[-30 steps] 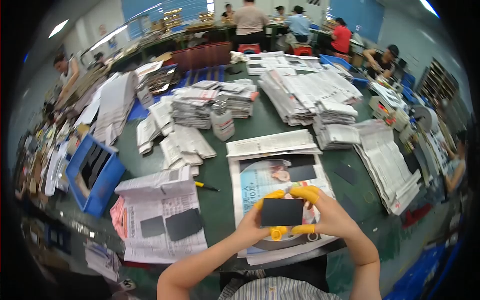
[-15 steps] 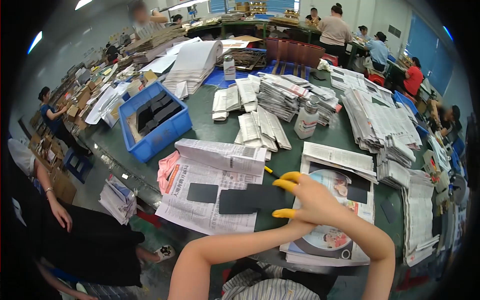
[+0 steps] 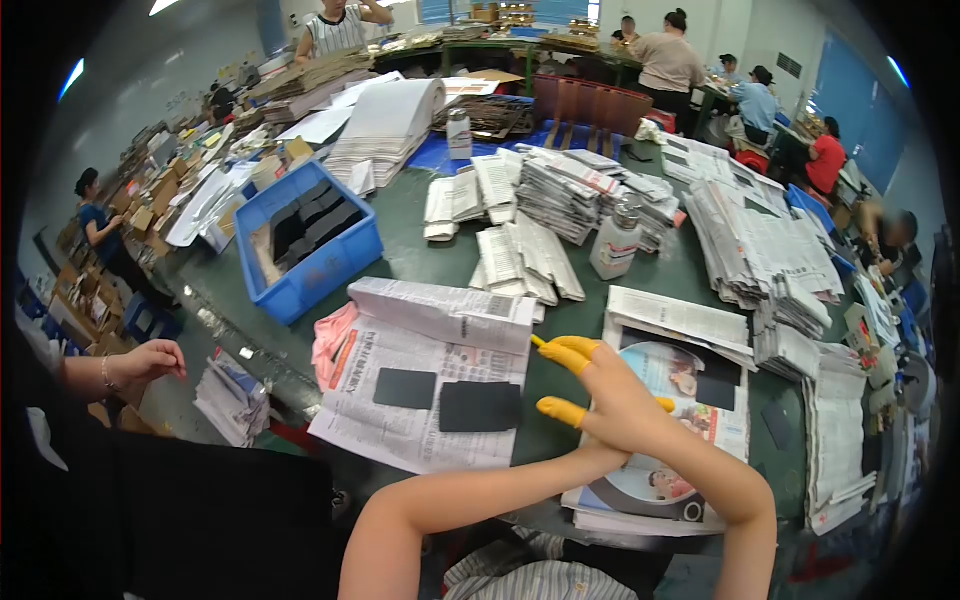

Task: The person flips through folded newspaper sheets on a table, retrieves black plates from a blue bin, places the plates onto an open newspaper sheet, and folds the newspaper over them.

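Observation:
My right hand point(image 3: 615, 400), with yellow finger covers, is open over the green table, its thumb and fingers apart and nothing between them. My left hand point(image 3: 664, 404) lies under my right wrist, mostly hidden; one yellow-covered fingertip shows over the printed pages point(image 3: 655, 350). Left of my right hand, a stack of dark cards point(image 3: 480, 407) rests on a newspaper sheet point(image 3: 365, 425). Beside that stack lies a flat dark card point(image 3: 405, 388). Another dark card point(image 3: 717, 388) is on the printed pages. A yellow tool tip point(image 3: 538, 341) shows by my right fingertips.
A blue bin point(image 3: 345, 250) of dark pieces stands at the left. Folded newspaper bundles point(image 3: 565, 200) and a bottle point(image 3: 614, 245) are further back. More newspapers point(image 3: 750, 235) lie at right. A co-worker's hand point(image 3: 150, 362) shows at the left edge.
The view has turned left. My right hand has crossed over my left and let go of dark cards, which now lie on the newspaper. The co-worker's hand at left has risen.

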`<state>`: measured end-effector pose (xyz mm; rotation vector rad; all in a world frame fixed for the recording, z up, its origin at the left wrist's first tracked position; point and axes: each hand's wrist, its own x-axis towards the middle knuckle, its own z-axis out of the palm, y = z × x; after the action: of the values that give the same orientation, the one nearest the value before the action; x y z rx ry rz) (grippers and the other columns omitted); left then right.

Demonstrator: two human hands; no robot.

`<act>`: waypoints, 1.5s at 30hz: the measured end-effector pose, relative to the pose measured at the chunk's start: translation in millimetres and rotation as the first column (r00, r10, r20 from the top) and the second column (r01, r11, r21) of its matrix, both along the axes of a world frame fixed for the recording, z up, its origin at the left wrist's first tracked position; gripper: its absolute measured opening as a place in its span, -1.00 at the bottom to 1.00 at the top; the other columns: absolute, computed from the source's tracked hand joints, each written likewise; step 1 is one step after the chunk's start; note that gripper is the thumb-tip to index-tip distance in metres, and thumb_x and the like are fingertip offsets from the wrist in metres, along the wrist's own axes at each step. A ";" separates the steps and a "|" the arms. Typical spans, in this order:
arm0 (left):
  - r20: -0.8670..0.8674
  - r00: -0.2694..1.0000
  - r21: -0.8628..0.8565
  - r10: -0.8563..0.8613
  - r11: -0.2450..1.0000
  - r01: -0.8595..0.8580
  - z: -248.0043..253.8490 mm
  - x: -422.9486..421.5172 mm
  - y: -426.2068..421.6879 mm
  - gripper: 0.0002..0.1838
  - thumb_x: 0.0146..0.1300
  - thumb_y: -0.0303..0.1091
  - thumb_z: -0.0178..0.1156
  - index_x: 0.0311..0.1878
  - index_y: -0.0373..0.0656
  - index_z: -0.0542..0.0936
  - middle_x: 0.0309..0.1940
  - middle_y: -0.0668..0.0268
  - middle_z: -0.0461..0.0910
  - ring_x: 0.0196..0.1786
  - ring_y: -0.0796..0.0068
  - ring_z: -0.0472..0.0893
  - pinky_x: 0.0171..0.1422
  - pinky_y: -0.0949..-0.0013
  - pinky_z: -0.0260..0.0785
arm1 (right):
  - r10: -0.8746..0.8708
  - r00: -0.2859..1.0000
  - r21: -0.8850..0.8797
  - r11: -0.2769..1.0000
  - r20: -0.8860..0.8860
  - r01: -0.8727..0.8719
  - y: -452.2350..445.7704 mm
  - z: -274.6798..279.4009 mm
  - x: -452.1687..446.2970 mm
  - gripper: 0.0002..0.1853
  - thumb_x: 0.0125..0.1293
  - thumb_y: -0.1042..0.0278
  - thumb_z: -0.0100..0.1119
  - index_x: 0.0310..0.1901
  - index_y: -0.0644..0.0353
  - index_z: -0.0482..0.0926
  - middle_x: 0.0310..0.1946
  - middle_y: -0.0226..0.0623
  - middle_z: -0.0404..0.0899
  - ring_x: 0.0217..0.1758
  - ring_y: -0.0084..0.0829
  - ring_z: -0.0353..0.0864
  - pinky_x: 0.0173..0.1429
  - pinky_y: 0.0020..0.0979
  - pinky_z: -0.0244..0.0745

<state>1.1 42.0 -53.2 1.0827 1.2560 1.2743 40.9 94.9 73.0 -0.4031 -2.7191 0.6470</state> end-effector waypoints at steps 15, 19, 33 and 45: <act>0.207 0.947 -0.018 -0.247 0.967 0.256 39.0 8.7 0.3 -0.64 0.29 -0.54 0.01 0.17 -0.21 0.38 -0.07 0.26 0.54 -0.20 0.61 0.52 -0.10 0.51 0.41 | -0.581 0.764 0.245 0.813 0.282 0.528 82.8 -27.3 207.1 -0.45 0.15 0.13 0.24 0.13 0.24 0.46 0.22 -0.05 0.33 0.23 -0.08 0.30 0.33 -0.25 0.20; 0.228 0.936 0.024 -0.268 0.963 0.269 29.9 7.7 3.4 -0.64 0.29 -0.56 0.00 0.16 -0.22 0.38 -0.07 0.26 0.53 -0.20 0.61 0.52 -0.10 0.52 0.41 | -0.578 0.762 0.201 0.816 0.290 0.542 75.3 -24.3 217.0 -0.47 0.16 0.08 0.24 0.12 0.18 0.48 0.24 -0.03 0.31 0.24 -0.08 0.28 0.34 -0.23 0.20; 0.110 0.953 0.128 -0.283 0.955 0.269 8.6 17.4 13.5 -0.57 0.26 -0.40 0.05 0.22 -0.12 0.36 -0.18 0.35 0.51 -0.26 0.64 0.47 -0.16 0.51 0.40 | -0.599 0.797 0.149 0.797 0.074 0.585 55.4 -44.3 216.9 -0.25 -0.30 0.32 0.53 0.03 0.29 0.42 -0.09 -0.05 0.42 0.01 -0.04 0.38 0.10 -0.23 0.33; 0.073 0.945 0.148 -0.319 0.940 0.306 5.5 15.7 16.3 -0.43 0.20 -0.43 0.14 0.29 -0.15 0.26 -0.14 0.37 0.40 -0.35 0.70 0.40 -0.25 0.57 0.33 | -0.545 0.829 0.118 0.822 -0.123 0.558 15.6 -4.1 189.7 -0.44 0.04 0.52 0.32 0.14 0.21 0.43 0.04 -0.09 0.33 -0.01 -0.26 0.43 0.01 -0.32 0.41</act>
<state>16.8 58.2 -47.8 1.2477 0.8926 1.1619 230.7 110.5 68.9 -1.0477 -2.3647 0.2839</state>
